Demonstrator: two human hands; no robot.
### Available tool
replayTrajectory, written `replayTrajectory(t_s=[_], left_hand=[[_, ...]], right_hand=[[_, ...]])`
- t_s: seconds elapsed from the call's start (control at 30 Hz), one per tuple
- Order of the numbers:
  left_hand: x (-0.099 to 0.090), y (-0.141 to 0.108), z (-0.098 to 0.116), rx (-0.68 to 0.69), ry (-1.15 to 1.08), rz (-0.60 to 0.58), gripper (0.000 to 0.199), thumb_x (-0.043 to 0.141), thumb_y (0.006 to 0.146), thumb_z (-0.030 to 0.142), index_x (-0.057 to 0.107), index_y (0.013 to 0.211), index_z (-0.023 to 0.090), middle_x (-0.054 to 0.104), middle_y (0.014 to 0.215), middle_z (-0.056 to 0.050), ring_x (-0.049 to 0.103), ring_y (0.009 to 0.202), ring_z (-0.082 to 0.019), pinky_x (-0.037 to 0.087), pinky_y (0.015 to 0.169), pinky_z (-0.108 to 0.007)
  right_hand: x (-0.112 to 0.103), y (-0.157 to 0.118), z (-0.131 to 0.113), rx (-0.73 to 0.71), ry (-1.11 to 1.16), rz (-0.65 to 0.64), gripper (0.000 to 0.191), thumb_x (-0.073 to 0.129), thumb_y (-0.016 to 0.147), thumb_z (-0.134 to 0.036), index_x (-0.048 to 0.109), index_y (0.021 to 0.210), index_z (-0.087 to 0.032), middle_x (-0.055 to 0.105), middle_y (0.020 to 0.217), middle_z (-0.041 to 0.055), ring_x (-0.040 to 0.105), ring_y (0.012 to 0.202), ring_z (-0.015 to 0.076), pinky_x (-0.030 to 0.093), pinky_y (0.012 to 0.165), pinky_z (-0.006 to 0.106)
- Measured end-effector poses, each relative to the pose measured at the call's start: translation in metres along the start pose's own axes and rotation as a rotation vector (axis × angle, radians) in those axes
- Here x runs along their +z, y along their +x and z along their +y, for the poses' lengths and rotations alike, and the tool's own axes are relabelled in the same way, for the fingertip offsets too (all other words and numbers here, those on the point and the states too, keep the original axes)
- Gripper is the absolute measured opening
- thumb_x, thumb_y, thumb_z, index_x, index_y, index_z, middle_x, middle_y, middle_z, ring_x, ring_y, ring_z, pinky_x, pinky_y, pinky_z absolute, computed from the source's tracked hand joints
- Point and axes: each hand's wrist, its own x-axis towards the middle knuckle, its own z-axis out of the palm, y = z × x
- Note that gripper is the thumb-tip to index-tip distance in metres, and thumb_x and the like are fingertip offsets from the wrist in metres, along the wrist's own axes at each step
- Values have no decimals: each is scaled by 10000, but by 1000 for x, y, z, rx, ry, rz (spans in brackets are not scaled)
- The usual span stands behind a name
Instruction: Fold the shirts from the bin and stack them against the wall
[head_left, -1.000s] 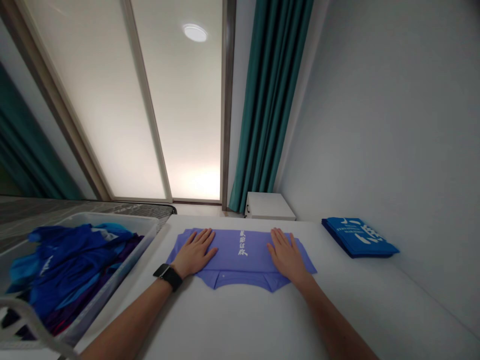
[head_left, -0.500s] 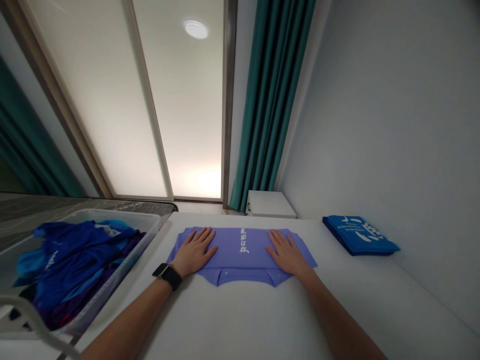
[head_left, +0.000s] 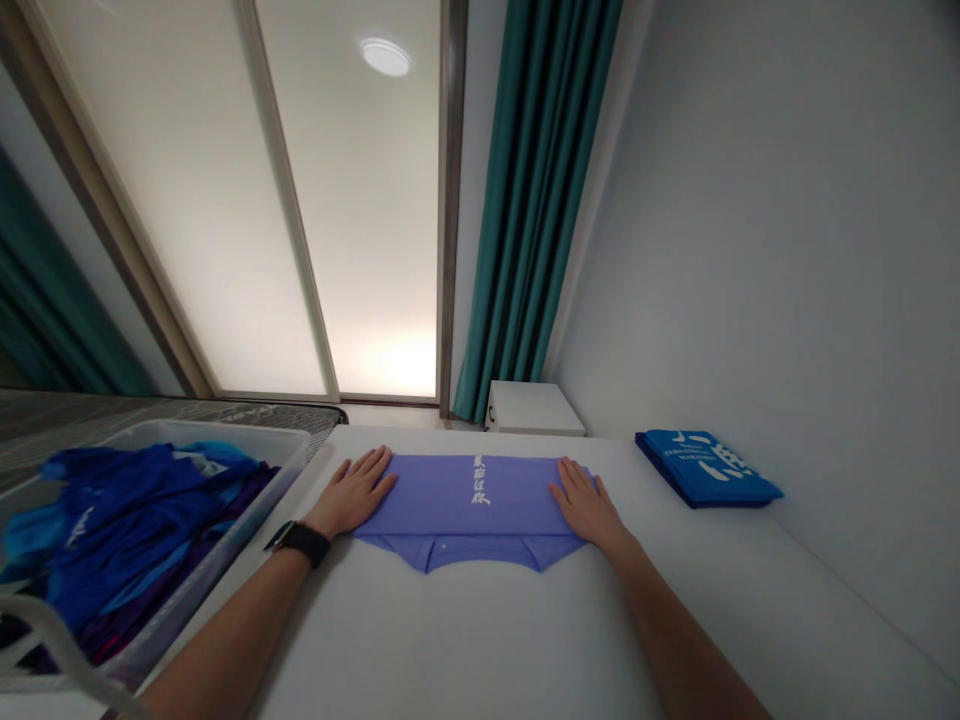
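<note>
A folded purple T-shirt (head_left: 435, 497) lies flat on the white table (head_left: 465, 640), its neckline facing me and white characters down its middle. On its left edge rests my left hand (head_left: 355, 492), palm down with fingers stretched out and a black watch on the wrist. My right hand (head_left: 589, 503) lies flat over the right edge, fingers extended and slightly apart. Neither hand grips the fabric. The parts of the side edges under my palms are hidden.
To the left stands a white plastic bin (head_left: 296, 452) heaped with blue and purple clothes (head_left: 142, 525). Folded blue garments (head_left: 709, 468) lie at the right by the wall. Beyond the table are a white cabinet (head_left: 534, 408) and a green curtain (head_left: 536, 220).
My left hand has slid outward to the shirt's left edge and my right hand to its right edge. The sleeve parts that stuck out at both sides no longer show.
</note>
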Motion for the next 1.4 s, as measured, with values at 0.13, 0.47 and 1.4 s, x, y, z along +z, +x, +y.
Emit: replayTrajectory(t_s=[0.13, 0.47, 1.4], left_hand=[[3, 7, -16, -7, -64, 53, 571, 228, 962, 422, 379, 1460, 185, 378, 1523, -72, 307, 1425, -207, 189, 1173, -470], [-8, 19, -35, -64, -344, 274, 484, 318, 874, 432, 663, 1081, 163, 689, 1144, -84, 616, 1092, -245, 449, 1011, -366], [-9, 32, -23, -10, -107, 179, 339, 336, 948, 422, 587, 938, 194, 597, 1110, -99, 531, 1067, -270, 404, 926, -449]], right_hand=[[0, 0, 10, 38, 39, 6, 613, 180, 978, -415, 218, 1524, -138, 213, 1585, 68, 190, 1454, 208, 144, 1173, 491], [7, 6, 35, 39, 65, 122, 593, 161, 968, -372, 338, 1478, -128, 379, 1517, 92, 326, 1401, 223, 219, 1157, 444], [-35, -89, -132, -962, 276, -63, 555, 426, 975, -362, 302, 1497, -218, 360, 1534, 62, 276, 1415, 195, 189, 1187, 418]])
